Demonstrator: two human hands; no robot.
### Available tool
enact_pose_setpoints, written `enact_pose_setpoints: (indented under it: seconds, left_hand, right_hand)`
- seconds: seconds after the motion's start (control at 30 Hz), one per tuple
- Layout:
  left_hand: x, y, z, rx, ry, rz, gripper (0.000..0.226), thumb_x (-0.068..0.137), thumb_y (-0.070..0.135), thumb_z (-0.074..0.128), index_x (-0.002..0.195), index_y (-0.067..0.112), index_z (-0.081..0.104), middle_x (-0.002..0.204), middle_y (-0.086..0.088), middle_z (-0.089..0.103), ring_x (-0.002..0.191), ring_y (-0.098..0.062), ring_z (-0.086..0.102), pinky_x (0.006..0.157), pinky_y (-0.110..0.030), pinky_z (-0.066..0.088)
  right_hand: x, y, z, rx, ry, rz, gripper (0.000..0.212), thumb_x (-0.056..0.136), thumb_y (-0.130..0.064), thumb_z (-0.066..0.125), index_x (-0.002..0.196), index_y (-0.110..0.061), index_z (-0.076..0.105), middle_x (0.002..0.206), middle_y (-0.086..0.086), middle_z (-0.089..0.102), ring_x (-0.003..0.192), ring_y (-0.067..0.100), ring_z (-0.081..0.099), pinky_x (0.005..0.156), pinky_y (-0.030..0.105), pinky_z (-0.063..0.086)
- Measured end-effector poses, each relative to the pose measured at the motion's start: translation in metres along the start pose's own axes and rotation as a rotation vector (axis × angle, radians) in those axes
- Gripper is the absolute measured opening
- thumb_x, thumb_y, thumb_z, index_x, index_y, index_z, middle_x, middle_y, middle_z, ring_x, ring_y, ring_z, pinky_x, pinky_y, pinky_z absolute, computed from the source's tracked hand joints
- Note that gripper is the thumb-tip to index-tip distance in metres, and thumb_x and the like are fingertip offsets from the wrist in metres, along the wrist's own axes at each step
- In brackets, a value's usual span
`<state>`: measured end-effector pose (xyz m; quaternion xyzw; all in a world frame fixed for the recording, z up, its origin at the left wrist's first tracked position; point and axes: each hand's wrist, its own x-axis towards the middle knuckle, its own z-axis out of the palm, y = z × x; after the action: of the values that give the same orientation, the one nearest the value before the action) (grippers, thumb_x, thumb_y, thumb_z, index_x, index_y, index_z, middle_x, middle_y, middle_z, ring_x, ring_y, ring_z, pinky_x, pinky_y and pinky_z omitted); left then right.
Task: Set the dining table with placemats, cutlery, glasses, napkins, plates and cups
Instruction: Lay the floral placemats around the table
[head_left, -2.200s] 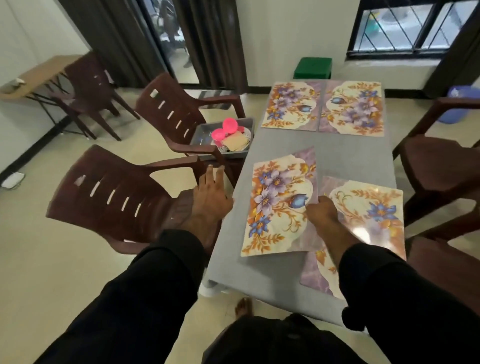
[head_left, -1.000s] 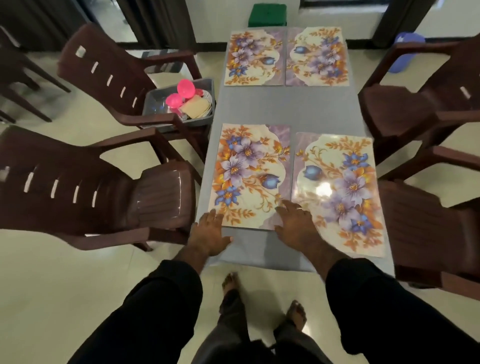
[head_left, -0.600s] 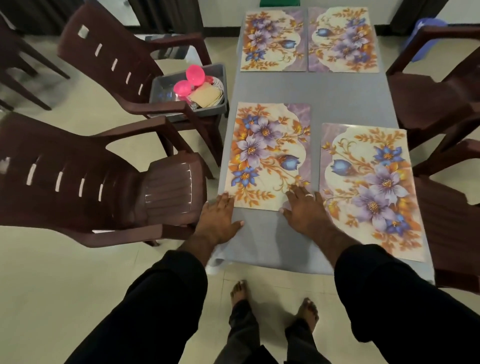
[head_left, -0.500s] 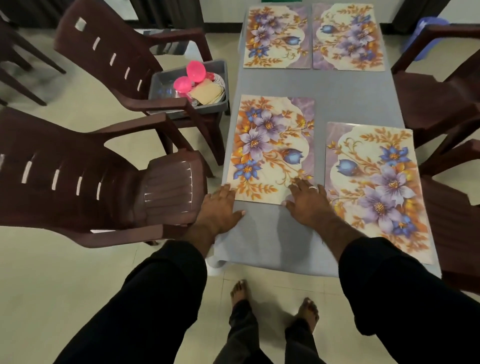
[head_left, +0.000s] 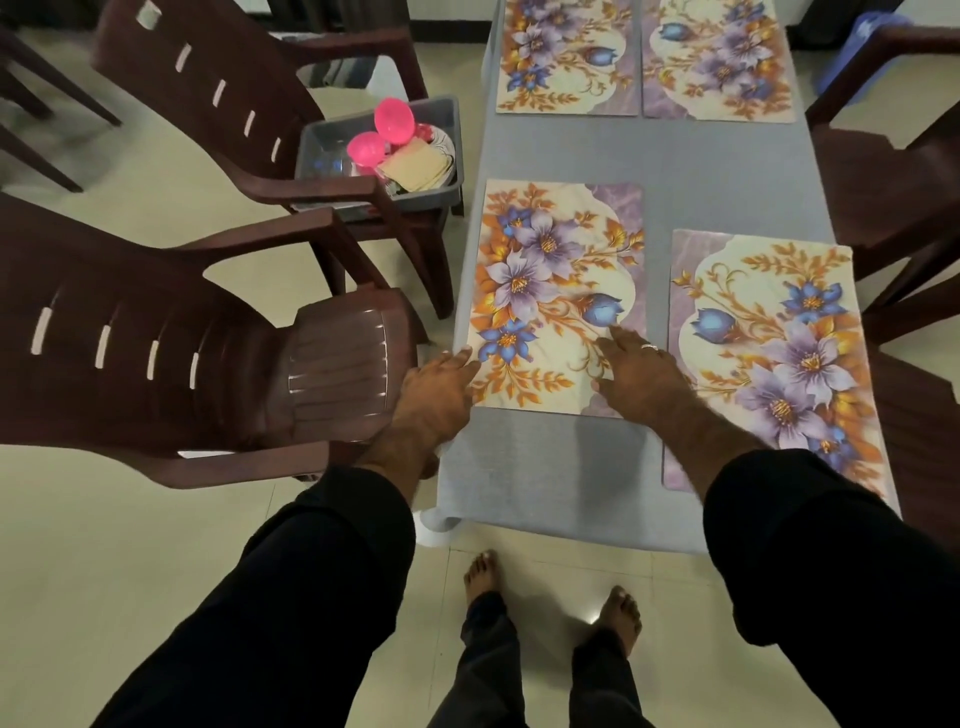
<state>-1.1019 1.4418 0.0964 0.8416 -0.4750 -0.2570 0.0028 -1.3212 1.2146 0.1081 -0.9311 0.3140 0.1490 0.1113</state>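
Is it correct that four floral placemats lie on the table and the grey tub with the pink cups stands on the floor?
Not quite. The head view shows the grey tub with the pink cups on a chair seat, not the floor. Four placemats on the table is right.

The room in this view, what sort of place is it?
Most likely a home dining area: a table laid with floral placemats, brown plastic armchairs around it, and a grey tub of tableware on one chair.

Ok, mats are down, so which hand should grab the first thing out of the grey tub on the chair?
Probably the left hand: it rests at the table's left edge, the side where the grey tub sits. The right hand would have to cross over.
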Motion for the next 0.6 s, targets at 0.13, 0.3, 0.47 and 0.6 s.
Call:
enact_pose_setpoints:
  seconds: [0.13,0.3,0.47,0.6]
  left_hand:
    - [-0.012,0.002,0.001,-0.014,-0.041,-0.013,0.064,0.106,0.052,0.057,0.164,0.032,0.038,0.175,0.006,0.029,0.158,-0.03,0.031,0.126,-0.058,0.031]
    - [-0.024,0.003,0.0,0.002,-0.057,-0.013,0.065,0.105,0.044,0.064,0.164,0.031,0.039,0.174,0.008,0.031,0.148,-0.029,0.042,0.121,-0.053,0.041]
    - [-0.037,0.004,0.003,-0.008,-0.059,-0.019,0.063,0.104,0.046,0.065,0.161,0.032,0.044,0.174,0.007,0.032,0.147,-0.03,0.042,0.12,-0.055,0.042]
    - [-0.045,0.0,0.007,-0.048,-0.06,-0.051,0.063,0.103,0.045,0.067,0.161,0.033,0.045,0.172,0.009,0.034,0.148,-0.029,0.043,0.12,-0.055,0.041]
  right_hand:
    - [-0.013,-0.002,0.0,-0.006,-0.016,-0.002,0.078,0.095,-0.043,0.07,0.16,-0.016,0.037,0.171,0.01,0.027,0.157,0.031,0.028,0.119,0.053,0.038]
    - [-0.027,-0.005,0.002,-0.008,-0.046,0.006,0.078,0.097,-0.046,0.067,0.161,-0.017,0.032,0.173,0.008,0.023,0.158,0.03,0.025,0.12,0.053,0.036]
    - [-0.037,-0.008,0.003,-0.019,-0.066,0.008,0.078,0.098,-0.047,0.065,0.161,-0.018,0.031,0.173,0.007,0.022,0.158,0.03,0.024,0.12,0.053,0.036]
    - [-0.044,-0.012,0.003,-0.032,-0.079,0.013,0.078,0.099,-0.049,0.064,0.162,-0.019,0.029,0.174,0.006,0.02,0.158,0.029,0.023,0.119,0.052,0.036]
